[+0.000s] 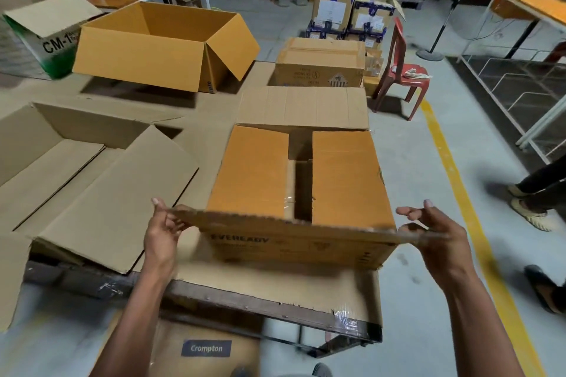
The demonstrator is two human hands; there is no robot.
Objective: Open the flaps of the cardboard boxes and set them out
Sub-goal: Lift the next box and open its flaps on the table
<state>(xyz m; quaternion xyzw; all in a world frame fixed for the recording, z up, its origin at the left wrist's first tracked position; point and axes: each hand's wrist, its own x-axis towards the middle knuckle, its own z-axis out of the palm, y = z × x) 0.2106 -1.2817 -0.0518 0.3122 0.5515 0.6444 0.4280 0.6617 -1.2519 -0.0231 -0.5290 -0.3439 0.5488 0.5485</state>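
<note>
A tan cardboard box [301, 180] marked EVEREADY sits nearest, its two orange inner flaps folded in, far flap laid back toward 12 o'clock. At 11 o'clock an orange box [165, 46] stands open; at 9 o'clock another box [76, 162] lies splayed.

Dim, even indoor light, prob. overhead; soft shadows under the boxes [167, 46]. Wide-angle bend at edges, table [533, 6] lines curve. Motion blur on left side & near flap [291, 225]; centre fairly sharp. No harsh glare.
</note>
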